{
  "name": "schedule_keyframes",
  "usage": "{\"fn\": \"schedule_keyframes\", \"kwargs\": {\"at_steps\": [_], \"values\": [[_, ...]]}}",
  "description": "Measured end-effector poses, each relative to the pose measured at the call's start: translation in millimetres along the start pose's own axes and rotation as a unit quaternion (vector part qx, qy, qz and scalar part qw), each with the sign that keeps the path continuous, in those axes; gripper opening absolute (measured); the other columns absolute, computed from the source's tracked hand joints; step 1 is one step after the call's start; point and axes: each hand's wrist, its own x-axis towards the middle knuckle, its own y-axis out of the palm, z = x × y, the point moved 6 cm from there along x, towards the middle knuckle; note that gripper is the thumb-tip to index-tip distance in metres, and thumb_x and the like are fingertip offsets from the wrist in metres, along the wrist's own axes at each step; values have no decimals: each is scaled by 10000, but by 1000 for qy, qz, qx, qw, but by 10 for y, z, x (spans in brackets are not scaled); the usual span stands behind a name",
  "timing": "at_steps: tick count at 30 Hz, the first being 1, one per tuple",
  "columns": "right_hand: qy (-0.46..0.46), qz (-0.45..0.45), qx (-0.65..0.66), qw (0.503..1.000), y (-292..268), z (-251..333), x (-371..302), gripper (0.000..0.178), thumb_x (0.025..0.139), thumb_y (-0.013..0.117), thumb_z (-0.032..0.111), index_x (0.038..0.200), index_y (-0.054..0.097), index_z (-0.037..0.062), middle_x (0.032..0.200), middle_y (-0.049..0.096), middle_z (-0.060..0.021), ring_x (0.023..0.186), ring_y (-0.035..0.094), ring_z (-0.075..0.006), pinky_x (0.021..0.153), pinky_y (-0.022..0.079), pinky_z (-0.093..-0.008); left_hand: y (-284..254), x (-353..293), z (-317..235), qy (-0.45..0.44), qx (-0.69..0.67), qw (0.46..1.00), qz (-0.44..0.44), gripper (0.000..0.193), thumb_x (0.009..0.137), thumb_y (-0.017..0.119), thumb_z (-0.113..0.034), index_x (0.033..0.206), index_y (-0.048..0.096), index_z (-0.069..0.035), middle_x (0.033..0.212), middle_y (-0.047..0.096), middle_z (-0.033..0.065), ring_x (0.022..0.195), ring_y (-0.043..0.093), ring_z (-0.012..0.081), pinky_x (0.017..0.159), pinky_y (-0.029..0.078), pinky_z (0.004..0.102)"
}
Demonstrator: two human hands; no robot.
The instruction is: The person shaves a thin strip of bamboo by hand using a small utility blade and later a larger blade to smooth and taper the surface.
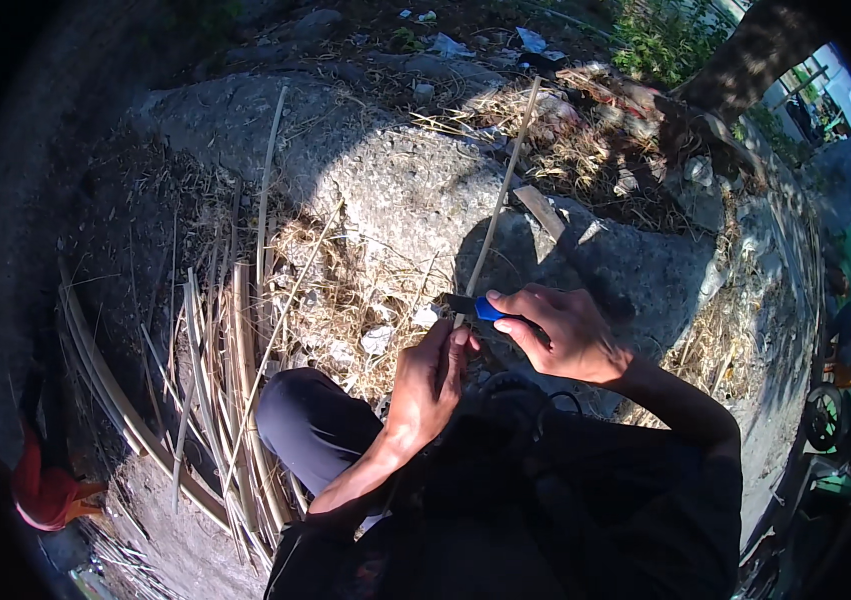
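Note:
A long, thin pale strip, which looks like split bamboo (501,200), slants up and away from me over the rock. Its near end is pinched between the thumb and fingers of my left hand (431,378). My right hand (566,333) is closed round the blue handle of a knife (487,308). The dark blade lies across the strip just beyond my left fingertips, touching or very close to it; I cannot tell which. My right fingers hide part of the handle.
Many long bamboo strips (243,370) lie in a heap left of my knee. A large grey rock (396,180) spreads ahead, with dry shavings (331,280) beside it. A tree trunk (761,60) stands far right. A person in red (46,485) is at the lower left.

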Motion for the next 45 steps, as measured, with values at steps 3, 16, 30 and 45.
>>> {"fn": "schedule_keyframes", "kwargs": {"at_steps": [3, 16, 30, 45], "values": [[2, -17, 2, 1000, -22, -32, 40, 253, 987, 712, 169, 1231, 703, 103, 961, 753, -78, 723, 733, -273, 568, 569, -360, -22, 18, -30, 52, 90, 994, -45, 229, 1105, 541, -147, 960, 640, 1, 567, 520, 100, 485, 510, 152, 496, 398, 363], [44, 4, 10, 999, -244, -178, 154, 199, 995, 707, 150, 1155, 659, 42, 1078, 763, -147, 921, 744, -386, 748, 601, -429, -34, -34, -27, 38, 88, 995, -16, 225, 1105, 542, -165, 972, 635, -8, 568, 489, 121, 480, 486, 196, 508, 382, 364], [60, -137, -55, 987, -1082, -944, 426, 251, 975, 739, 152, 1187, 694, 25, 1089, 770, -156, 952, 772, -334, 830, 606, -385, 113, -114, -19, 8, 14, 1000, 18, 262, 1124, 497, -170, 947, 615, -18, 537, 364, -49, 490, 351, 13, 463, 245, 280], [19, -139, -57, 988, -1011, -1317, 378, 241, 1001, 705, 148, 1187, 662, 2, 1040, 765, -177, 956, 759, -363, 817, 571, -406, 110, -152, -20, 48, 157, 986, 10, 157, 1080, 516, -84, 988, 594, 16, 694, 617, 223, 572, 643, 361, 544, 443, 441]]}}
